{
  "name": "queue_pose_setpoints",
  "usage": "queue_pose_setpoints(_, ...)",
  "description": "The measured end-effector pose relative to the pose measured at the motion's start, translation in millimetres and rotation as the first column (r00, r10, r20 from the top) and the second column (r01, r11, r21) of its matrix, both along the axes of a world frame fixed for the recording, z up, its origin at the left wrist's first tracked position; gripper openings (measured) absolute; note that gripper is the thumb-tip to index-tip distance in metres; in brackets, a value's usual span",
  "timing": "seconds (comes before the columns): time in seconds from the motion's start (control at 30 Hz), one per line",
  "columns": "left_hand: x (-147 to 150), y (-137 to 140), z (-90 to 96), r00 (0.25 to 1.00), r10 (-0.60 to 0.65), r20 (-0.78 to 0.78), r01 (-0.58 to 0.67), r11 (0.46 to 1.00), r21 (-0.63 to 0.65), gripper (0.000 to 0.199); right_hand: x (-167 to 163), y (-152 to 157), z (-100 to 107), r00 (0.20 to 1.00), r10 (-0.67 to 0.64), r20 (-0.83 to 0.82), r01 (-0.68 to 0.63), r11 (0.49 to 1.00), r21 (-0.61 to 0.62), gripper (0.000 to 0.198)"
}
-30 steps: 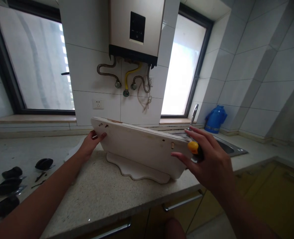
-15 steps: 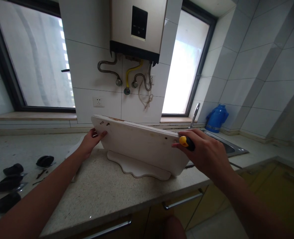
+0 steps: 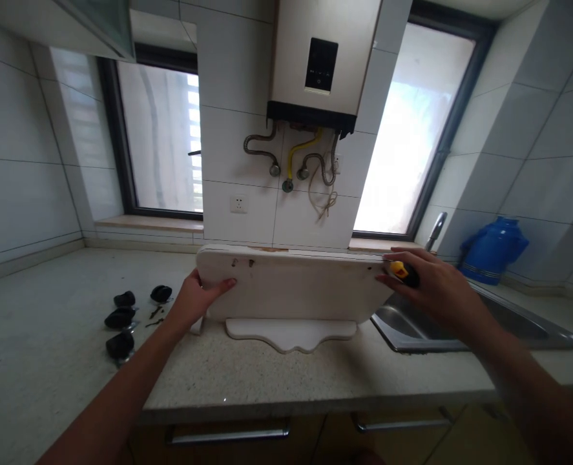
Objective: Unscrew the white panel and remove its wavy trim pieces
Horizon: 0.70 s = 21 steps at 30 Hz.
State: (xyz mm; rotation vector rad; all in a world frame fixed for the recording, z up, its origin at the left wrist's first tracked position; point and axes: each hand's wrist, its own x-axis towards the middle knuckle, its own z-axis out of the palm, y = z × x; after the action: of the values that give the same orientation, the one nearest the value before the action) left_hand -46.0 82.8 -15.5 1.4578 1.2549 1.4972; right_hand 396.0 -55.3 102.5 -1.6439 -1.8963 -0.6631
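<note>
A white board [image 3: 305,290] stands tilted on the stone counter, with small screw holes near its upper corners. A white wavy-edged piece [image 3: 291,332] projects from its lower side toward me. My left hand [image 3: 203,298] is closed on the board's left edge, thumb on the near face. At the upper right corner, my right hand [image 3: 424,278] pinches the board's edge while also holding a tool with a yellow and black handle [image 3: 405,272], which looks like a screwdriver; its shaft is hidden. Several black knob-like casters [image 3: 119,345] and dark screws [image 3: 156,315] lie left of my left arm.
A steel sink [image 3: 397,323] with a tap [image 3: 436,231] lies to the right, a blue container [image 3: 494,252] behind it. The water heater [image 3: 315,64], its hoses and a wall socket [image 3: 238,204] are on the tiled wall. Drawer handles [image 3: 228,436] line the counter front.
My view has turned left and things appear further right. The board has swung from slanting to nearly parallel with the counter edge. Both hands have kept their hold on it.
</note>
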Motion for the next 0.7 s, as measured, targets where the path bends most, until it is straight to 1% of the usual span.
queue_pose_setpoints(0.07,-9,-19,9.0,1.000,-0.006,-0.022,0.006,1.000,0.007,0.080,-28,2,-3,1.000,0.025,-0.009,-0.024,0.995,0.095,0.063)
queue_pose_setpoints(0.13,-16,-33,28.3,0.997,-0.070,-0.043,0.073,0.995,0.070,0.082,-67,2,-5,0.993,0.117,-0.004,-0.115,0.980,0.161,0.063)
queue_pose_setpoints(0.2,-22,-41,57.9,0.977,-0.202,-0.061,0.210,0.964,0.166,0.076,-110,3,-6,0.977,0.214,0.001,-0.212,0.964,0.158,0.064)
queue_pose_setpoints(0.27,-23,-39,93.0,0.948,-0.318,-0.030,0.317,0.925,0.209,0.073,-150,8,-4,0.966,0.257,0.001,-0.255,0.958,0.127,0.068)
queue_pose_setpoints(0.3,-22,-36,110.3,0.921,-0.382,-0.081,0.390,0.907,0.161,0.070,-166,12,-3,0.963,0.268,-0.015,-0.265,0.959,0.096,0.070)
queue_pose_setpoints(0.37,-14,-26,139.9,0.846,-0.469,-0.251,0.482,0.876,-0.011,0.061,-191,23,-1,0.957,0.286,-0.055,-0.285,0.958,0.019,0.072)
queue_pose_setpoints(0.43,-4,-17,159.1,0.751,-0.500,-0.431,0.480,0.862,-0.163,0.054,-205,34,-2,0.946,0.308,-0.101,-0.312,0.950,-0.031,0.067)
queue_pose_setpoints(0.5,5,-10,168.0,0.643,-0.543,-0.539,0.467,0.837,-0.285,0.050,-213,43,-4,0.942,0.307,-0.137,-0.317,0.947,-0.058,0.053)
queue_pose_setpoints(0.53,8,-8,169.5,0.607,-0.574,-0.549,0.463,0.817,-0.342,0.048,-215,46,-6,0.944,0.294,-0.148,-0.306,0.950,-0.063,0.047)
queue_pose_setpoints(0.57,10,-7,169.8,0.588,-0.608,-0.533,0.463,0.794,-0.394,0.046,-217,48,-7,0.950,0.272,-0.153,-0.285,0.957,-0.063,0.041)
queue_pose_setpoints(0.63,11,-3,168.6,0.600,-0.662,-0.449,0.478,0.747,-0.462,0.044,-221,50,-8,0.965,0.212,-0.151,-0.222,0.974,-0.053,0.038)
queue_pose_setpoints(0.7,10,1,167.4,0.632,-0.682,-0.369,0.501,0.722,-0.476,0.042,-224,49,-7,0.977,0.165,-0.137,-0.174,0.983,-0.053,0.040)
